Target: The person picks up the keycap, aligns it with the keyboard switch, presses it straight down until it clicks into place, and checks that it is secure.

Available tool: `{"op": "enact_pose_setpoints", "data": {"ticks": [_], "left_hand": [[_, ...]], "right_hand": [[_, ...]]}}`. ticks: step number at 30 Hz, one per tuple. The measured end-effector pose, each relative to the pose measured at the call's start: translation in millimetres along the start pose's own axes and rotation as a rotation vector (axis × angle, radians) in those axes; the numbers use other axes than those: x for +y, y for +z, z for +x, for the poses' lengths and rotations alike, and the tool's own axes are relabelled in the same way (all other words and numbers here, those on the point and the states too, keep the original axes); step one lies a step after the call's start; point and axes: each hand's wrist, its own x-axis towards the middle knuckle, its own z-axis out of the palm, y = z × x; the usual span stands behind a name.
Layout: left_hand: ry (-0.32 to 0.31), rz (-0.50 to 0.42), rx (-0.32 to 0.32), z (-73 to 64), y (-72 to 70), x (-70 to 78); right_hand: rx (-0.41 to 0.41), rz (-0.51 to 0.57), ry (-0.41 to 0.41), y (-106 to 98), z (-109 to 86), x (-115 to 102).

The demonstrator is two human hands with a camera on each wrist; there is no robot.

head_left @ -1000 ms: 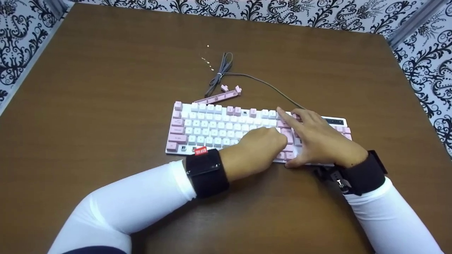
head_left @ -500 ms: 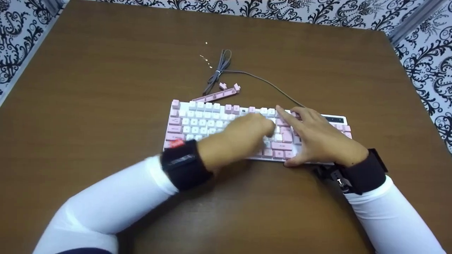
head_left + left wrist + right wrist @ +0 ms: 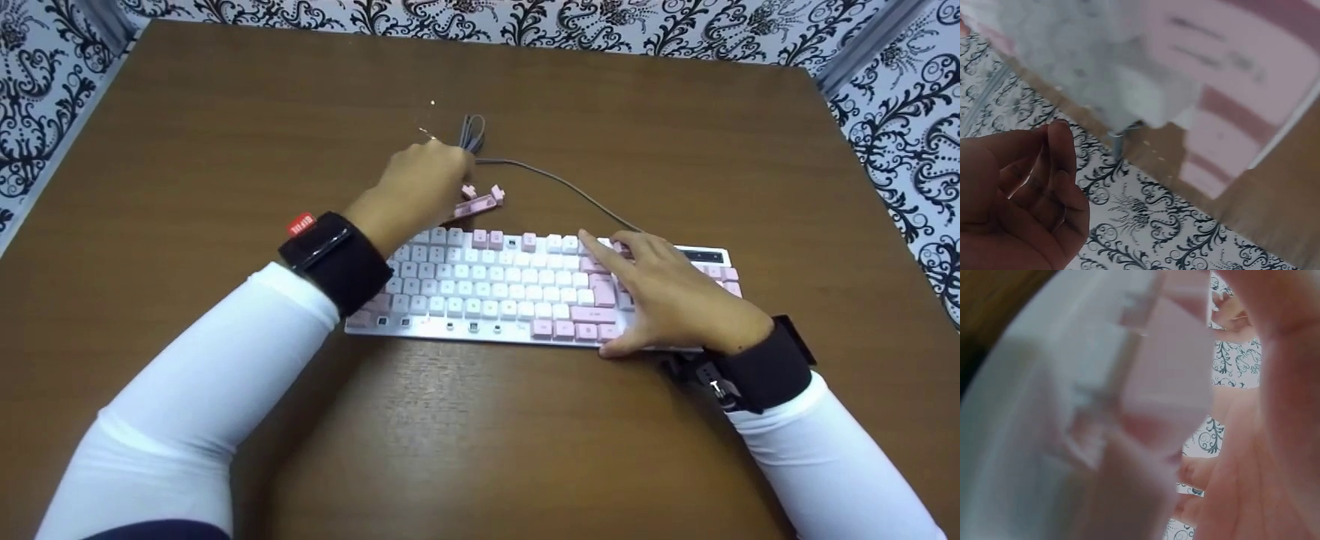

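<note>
A white and pink keyboard (image 3: 487,271) lies on the brown table, with bare switch spots along its near row. My left hand (image 3: 420,186) is past its far edge, over the long pink spacebar keycap (image 3: 475,206) and beside two small pink keycaps (image 3: 498,193). In the left wrist view, thumb and index fingertips of the left hand (image 3: 1033,191) meet, the other fingers curl, and nothing shows between them. My right hand (image 3: 667,296) spans the keyboard's right part and holds it, thumb at the near edge and fingers at the far edge.
A grey cable (image 3: 555,178) runs from the keyboard to a tied bundle (image 3: 472,133), partly hidden by the left hand. Small pale bits (image 3: 426,133) lie beyond. Black-and-white patterned cloth (image 3: 570,26) borders the table.
My left hand has lifted from the keyboard's near right part and moved away and leftward to the loose keycaps and cable bundle. The right hand stays on the keyboard.
</note>
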Motion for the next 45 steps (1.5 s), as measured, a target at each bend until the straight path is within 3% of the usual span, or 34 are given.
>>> {"op": "enact_pose_setpoints", "data": {"ticks": [4, 10, 15, 37, 45], "left_hand": [[0.025, 0.065, -0.037, 9.0, 6.9, -4.6], [0.082, 0.184, -0.012, 16.4, 12.1, -3.9], [0.091, 0.232, 0.002, 19.8, 13.8, -5.5], [0.090, 0.291, -0.047, 21.1, 18.5, -10.6], [0.121, 0.320, -0.013, 21.5, 27.8, -11.8]], "right_hand": [[0.004, -0.003, 0.000, 1, -0.4, 1], [0.007, 0.003, -0.007, 2, -0.9, 1], [0.013, 0.005, -0.012, 2, -0.1, 1], [-0.003, -0.006, -0.006, -2, 0.6, 0], [0.000, -0.009, -0.011, 1, 0.9, 1]]}}
